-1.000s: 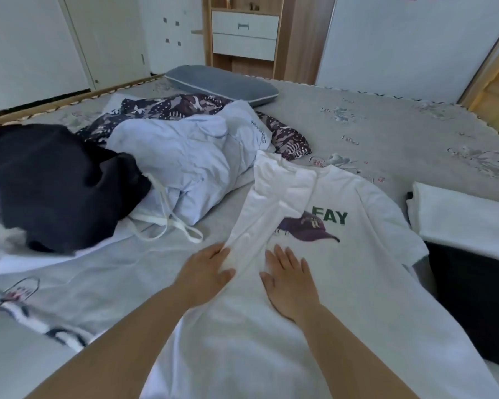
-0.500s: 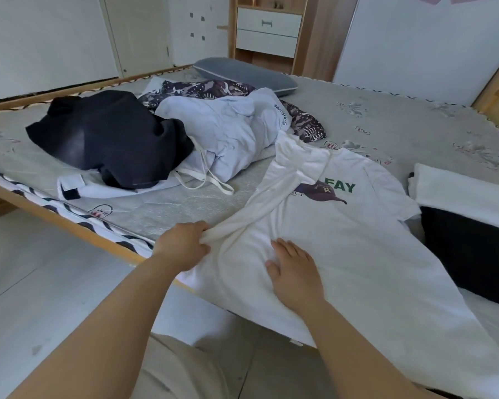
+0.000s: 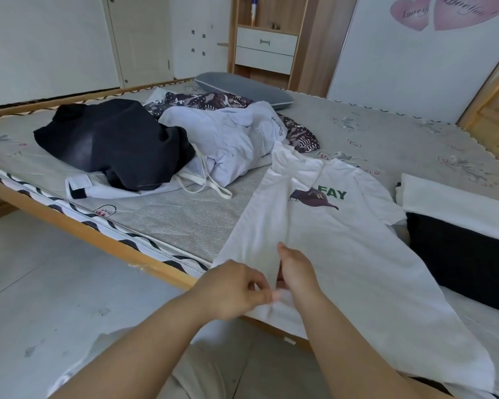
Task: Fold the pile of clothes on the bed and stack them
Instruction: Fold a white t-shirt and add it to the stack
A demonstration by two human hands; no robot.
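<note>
**Both hands pinching white tee at near bed edge**

Left hand (image 3: 234,289): grip closed to a pinch, thumb and fingertips meeting on a fold of the white t-shirt (image 3: 343,254) near its hem. Right hand (image 3: 297,272): just beside the left, nearly touching; fingers curled down into the same fold, thumb up. Looks like it holds the cloth, but the fingertips are hidden.

The t-shirt lies print-up on the bed (image 3: 170,217), hem end hanging over the near edge below the hands, collar end away from them. Its left side is folded inward as a long strip running from the hands toward the collar.

Readable print on the chest: green "FAY", partly covered by the fold, next to a dark purple cap graphic; smaller letters "CE" at the fold edge.

Further out, left: unfolded pile – black garment (image 3: 113,142), pale lilac garment (image 3: 228,142) with "Sunscreen"-like sleeve text, not fully legible, patterned dark fabric (image 3: 213,100) behind. Right: folded stack (image 3: 458,226), white on black.

Wall has pink heart stickers (image 3: 444,10), script unclear.
</note>
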